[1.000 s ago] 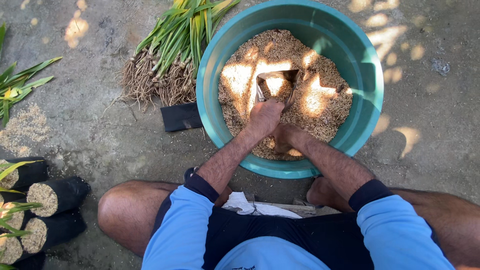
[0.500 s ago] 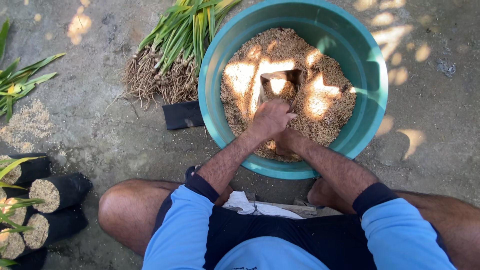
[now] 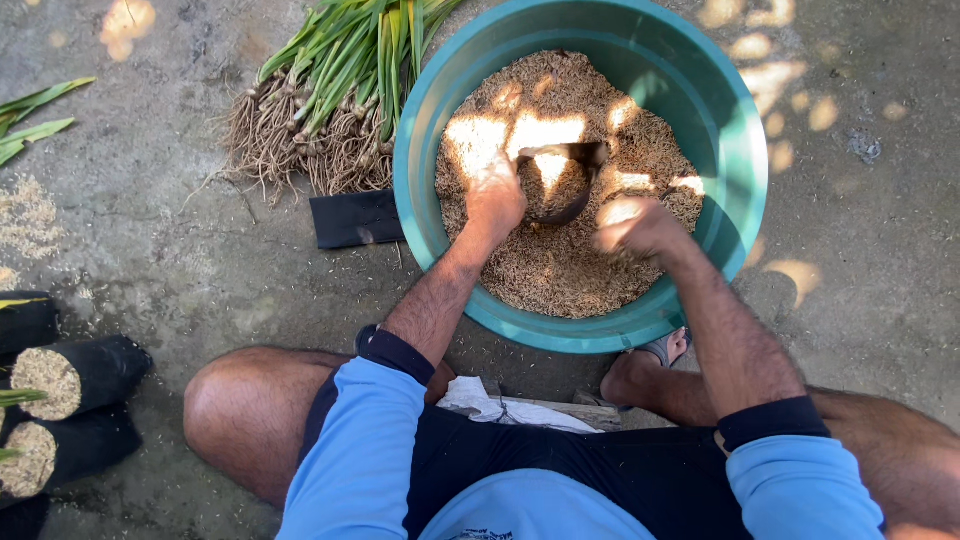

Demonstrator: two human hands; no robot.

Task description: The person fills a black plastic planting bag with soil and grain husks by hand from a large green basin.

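From the head view, a bundle of green seedlings [image 3: 345, 90] with bare tangled roots is lying on the concrete floor [image 3: 150, 240], just beside the left wall of a teal tub [image 3: 745, 150]. An empty flat black bag [image 3: 355, 218] is lying below those roots, touching the tub's outer wall. At the left edge, several filled black grow bags [image 3: 75, 375] are resting on their sides, well apart from the tub, and loose leaves [image 3: 35, 120] are lying further up. Nothing is standing between the hands and the tub's contents.

The tub is holding brown husk-like potting mix [image 3: 560, 270]. Near the middle of the mix a small black grow bag [image 3: 560, 185] is sitting with its mouth open upward, partly filled with the same mix.

The left hand [image 3: 495, 200] is touching the bag's left rim, with its fingers [image 3: 500, 170] curled over that edge and closed on it, holding the mouth open. The right hand [image 3: 640, 228] is hovering just beside the bag's lower right side, blurred; its fingers seem bunched together, but whether they are holding mix cannot be told.

Both forearms are reaching forward and down into the tub from blue sleeves [image 3: 365, 440], the left nearly straight, the right angling inward. The person is squatting, bare knees spread on either side.
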